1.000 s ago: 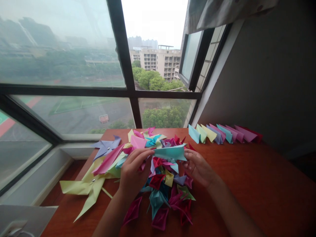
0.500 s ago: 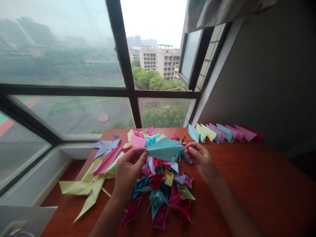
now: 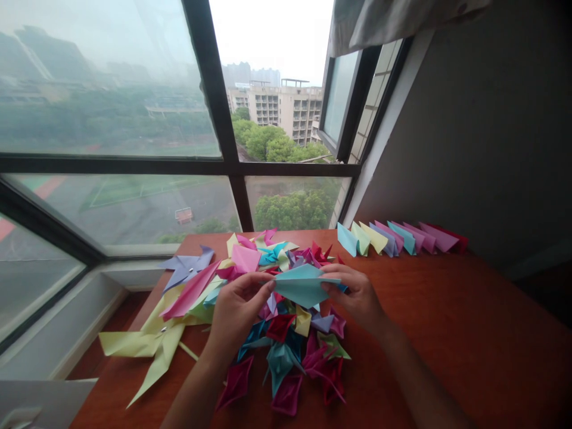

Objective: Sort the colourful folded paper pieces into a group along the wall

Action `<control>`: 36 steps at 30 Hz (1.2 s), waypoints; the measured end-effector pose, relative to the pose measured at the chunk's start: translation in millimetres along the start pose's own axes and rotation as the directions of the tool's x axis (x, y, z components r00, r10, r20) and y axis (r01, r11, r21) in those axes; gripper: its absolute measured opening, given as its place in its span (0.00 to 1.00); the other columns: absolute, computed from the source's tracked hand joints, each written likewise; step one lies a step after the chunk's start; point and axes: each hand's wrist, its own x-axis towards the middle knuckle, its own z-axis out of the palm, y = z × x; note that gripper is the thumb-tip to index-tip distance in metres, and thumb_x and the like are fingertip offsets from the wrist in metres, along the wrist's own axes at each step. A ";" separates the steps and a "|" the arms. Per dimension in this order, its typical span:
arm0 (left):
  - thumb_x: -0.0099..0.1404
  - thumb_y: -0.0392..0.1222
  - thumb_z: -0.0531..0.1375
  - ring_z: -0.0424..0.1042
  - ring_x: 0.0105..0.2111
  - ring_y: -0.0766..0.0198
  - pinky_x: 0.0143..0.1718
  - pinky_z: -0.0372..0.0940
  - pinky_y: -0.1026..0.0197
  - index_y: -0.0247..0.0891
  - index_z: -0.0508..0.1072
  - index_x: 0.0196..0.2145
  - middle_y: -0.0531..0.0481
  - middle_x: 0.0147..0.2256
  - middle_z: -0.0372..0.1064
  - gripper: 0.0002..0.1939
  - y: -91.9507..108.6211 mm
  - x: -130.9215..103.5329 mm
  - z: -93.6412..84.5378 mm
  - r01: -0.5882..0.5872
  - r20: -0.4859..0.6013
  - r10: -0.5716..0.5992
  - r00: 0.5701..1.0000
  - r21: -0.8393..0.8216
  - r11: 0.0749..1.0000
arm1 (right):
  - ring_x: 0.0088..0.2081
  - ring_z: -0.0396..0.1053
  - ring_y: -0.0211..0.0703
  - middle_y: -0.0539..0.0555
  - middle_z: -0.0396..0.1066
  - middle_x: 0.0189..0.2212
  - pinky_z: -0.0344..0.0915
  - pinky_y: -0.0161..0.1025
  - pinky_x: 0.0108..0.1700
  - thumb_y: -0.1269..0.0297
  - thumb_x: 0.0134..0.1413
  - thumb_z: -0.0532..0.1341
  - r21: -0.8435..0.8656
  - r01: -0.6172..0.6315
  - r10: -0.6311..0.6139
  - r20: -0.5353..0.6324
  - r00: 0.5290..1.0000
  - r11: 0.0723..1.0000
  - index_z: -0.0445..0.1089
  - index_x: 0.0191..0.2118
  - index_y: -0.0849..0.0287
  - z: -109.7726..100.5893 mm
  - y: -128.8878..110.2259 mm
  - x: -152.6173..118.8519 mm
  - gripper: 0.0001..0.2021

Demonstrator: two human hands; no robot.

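A light blue folded paper plane (image 3: 301, 287) is held level between both hands, above a heap of coloured folded paper. My left hand (image 3: 245, 298) pinches its left tip between thumb and fingers. At its right end, my right hand (image 3: 353, 292) grips the paper with the thumb below and fingers on top. Beneath the plane lie several small folded pieces, among them a teal one (image 3: 281, 362), a dark red one (image 3: 280, 328) and a magenta one (image 3: 288, 394). Part of the heap is hidden by the plane and the hands.
Several folded planes (image 3: 378, 238) stand in a row along the back right of the brown table (image 3: 447, 333). A yellow pinwheel (image 3: 163, 342), a purple pinwheel (image 3: 190, 268) and a pink plane (image 3: 192, 292) lie on the left. Windows rise behind the table.
My right hand has closed on the plane's right end, where it was beside it before. The plane has tilted and sits slightly lower. The view has shifted a little.
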 end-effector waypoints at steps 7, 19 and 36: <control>0.57 0.47 0.70 0.74 0.22 0.63 0.17 0.65 0.67 0.37 0.82 0.34 0.48 0.28 0.79 0.12 -0.7 1.8 -2.0 0.011 0.005 -0.011 1.000 0.004 1.000 | 0.36 0.75 0.49 0.54 0.79 0.33 0.70 0.43 0.40 0.62 0.57 0.67 -0.098 -0.014 0.013 -0.010 1.000 0.995 0.81 0.34 0.52 -15.4 5.9 4.4 0.04; 0.60 0.45 0.69 0.78 0.27 0.58 0.20 0.70 0.65 0.39 0.83 0.37 0.49 0.26 0.80 0.09 0.7 -1.9 7.2 -0.078 0.016 0.078 0.997 0.048 0.996 | 0.39 0.69 0.48 0.56 0.72 0.36 0.68 0.43 0.39 0.61 0.56 0.67 -0.215 0.038 -0.060 -0.097 0.993 0.976 0.80 0.33 0.50 -38.7 7.8 8.6 0.04; 0.58 0.47 0.70 0.79 0.31 0.56 0.23 0.70 0.65 0.38 0.82 0.35 0.46 0.33 0.82 0.11 1.7 -0.1 6.3 -0.092 -0.018 0.094 0.995 0.073 0.993 | 0.32 0.70 0.44 0.53 0.75 0.31 0.67 0.39 0.36 0.54 0.52 0.68 -0.369 -0.101 -0.139 -0.570 0.809 0.924 0.77 0.32 0.56 -80.0 38.3 5.4 0.10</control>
